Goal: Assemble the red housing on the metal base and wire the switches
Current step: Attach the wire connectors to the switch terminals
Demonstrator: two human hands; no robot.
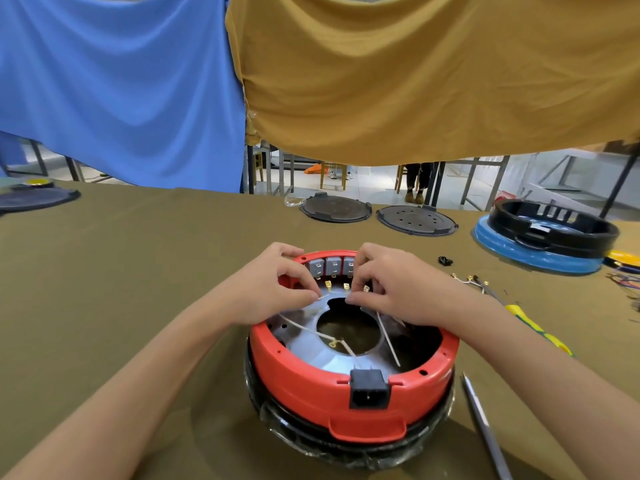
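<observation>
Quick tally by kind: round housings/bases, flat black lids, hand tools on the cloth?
Round units: 2, the red housing under the hands and the black ring on a blue base
Flat black lids: 2
Hand tools: 2, screwdriver, tweezers
Total: 6

Setting: a workshop or small assembly floor for appliances. Evidence: tabletop [138,271] covered in olive cloth, carrying a part-built unit with red housing [346,393] open to its wiring, two loose black round covers [335,208] [416,220], another black ring on a blue base [540,251], a yellow-handled screwdriver [533,327], tweezers [485,427] and loose terminal leads [471,280]. Blue [121,81] and mustard [433,81] cloth sheets hang above the far edge; through the gap below them, metal-framed benches, wooden stools [332,174] and a pale floor, with a standing person's legs [417,183] visible.
</observation>
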